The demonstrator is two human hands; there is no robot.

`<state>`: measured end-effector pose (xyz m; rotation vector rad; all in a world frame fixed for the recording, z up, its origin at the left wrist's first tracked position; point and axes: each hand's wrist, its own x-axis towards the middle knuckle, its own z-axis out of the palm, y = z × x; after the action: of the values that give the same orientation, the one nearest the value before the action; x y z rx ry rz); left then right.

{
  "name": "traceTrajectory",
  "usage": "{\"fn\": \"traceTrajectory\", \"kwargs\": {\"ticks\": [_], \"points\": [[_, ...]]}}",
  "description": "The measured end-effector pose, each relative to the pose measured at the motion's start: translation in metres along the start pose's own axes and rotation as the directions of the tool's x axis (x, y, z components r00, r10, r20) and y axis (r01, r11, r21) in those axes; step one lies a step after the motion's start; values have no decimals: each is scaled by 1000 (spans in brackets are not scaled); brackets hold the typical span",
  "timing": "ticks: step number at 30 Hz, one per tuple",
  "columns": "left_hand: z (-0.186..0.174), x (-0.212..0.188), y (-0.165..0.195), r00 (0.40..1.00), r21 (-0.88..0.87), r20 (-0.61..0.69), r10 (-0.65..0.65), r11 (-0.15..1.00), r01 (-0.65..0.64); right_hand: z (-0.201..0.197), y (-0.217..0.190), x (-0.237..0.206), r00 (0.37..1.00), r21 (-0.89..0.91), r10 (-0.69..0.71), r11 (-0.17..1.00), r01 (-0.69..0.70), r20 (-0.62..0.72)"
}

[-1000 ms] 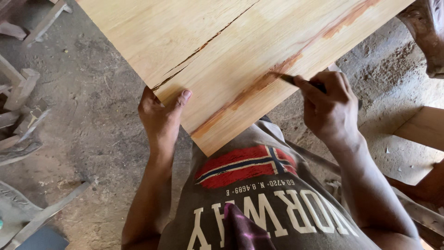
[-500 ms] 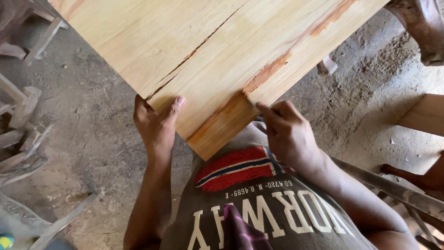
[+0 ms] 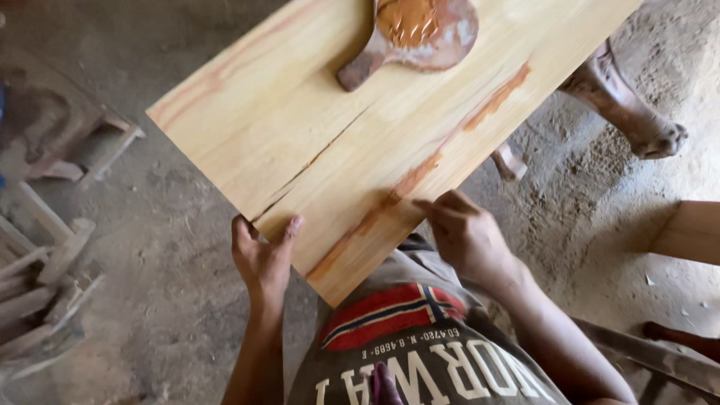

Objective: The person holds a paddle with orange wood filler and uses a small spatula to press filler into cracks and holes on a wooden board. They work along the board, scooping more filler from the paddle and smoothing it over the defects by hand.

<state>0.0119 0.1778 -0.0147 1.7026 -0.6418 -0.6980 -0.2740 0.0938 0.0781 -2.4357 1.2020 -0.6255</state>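
Observation:
A pale wooden board (image 3: 300, 127) with a long dark crack and a streak of reddish-brown filler (image 3: 405, 184) lies in front of me. My left hand (image 3: 262, 255) grips the board's near edge, thumb on top. My right hand (image 3: 465, 232) rests at the board's right edge with its fingertips pressed on the filler streak; whether it holds a small tool I cannot tell. At the far end of the board sits a round wooden paddle (image 3: 420, 34) loaded with the same brown paste.
The floor is dusty earth with sawdust. Wooden scraps and frames (image 3: 45, 255) lie at the left. Another person's foot (image 3: 637, 112) stands at the right. A pale plank end (image 3: 690, 232) shows at the right edge.
The view has tilted up, bringing the paddle of paste into sight. My right hand moved along the filler streak, from further up the board to nearer its corner. The left hand kept its grip.

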Motion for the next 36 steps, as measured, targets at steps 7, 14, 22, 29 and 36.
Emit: {"fn": "traceTrajectory", "kwargs": {"ticks": [7,14,22,29,36], "points": [[-6,-8,11,883,246,-164,440,885,-395,-12,2,14,993,22,-35,999,38,-116],[-8,4,40,762,565,50,646,611,-555,-41,36,40,978,-128,-40,992,14,-206],[33,9,78,669,707,192,718,371,-602,-70,135,97,903,-87,29,994,-73,-429],[127,40,121,538,619,366,759,233,-750,-108,222,175,839,-18,121,988,-153,-531],[196,61,133,406,523,486,774,114,-845,-97,242,170,805,69,168,985,-157,-569]]}}
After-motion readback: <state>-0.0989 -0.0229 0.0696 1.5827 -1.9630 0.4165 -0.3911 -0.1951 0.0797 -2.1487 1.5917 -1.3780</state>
